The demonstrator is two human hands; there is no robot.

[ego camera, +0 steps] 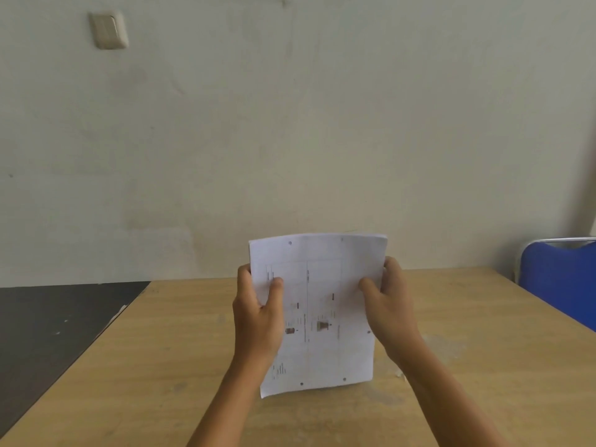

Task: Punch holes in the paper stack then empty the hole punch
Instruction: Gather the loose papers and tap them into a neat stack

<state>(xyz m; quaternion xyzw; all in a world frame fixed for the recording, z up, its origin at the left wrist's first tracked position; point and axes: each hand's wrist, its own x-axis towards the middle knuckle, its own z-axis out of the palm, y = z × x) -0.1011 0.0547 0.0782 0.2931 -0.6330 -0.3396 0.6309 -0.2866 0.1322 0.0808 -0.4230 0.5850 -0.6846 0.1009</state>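
I hold a white paper stack (322, 285) upright above the wooden table (467, 333), its printed face toward me. Small punched holes show near its top edge and near its bottom edge. My left hand (258, 317) grips the stack's left edge, thumb on the front. My right hand (388, 304) grips the right edge the same way. The stack's lower edge is close to the tabletop; whether it touches I cannot tell. No hole punch is in view.
A blue chair (561, 279) stands at the table's right side. A dark floor (48, 333) lies past the table's left edge. A pale wall with a switch plate (109, 30) rises behind the table.
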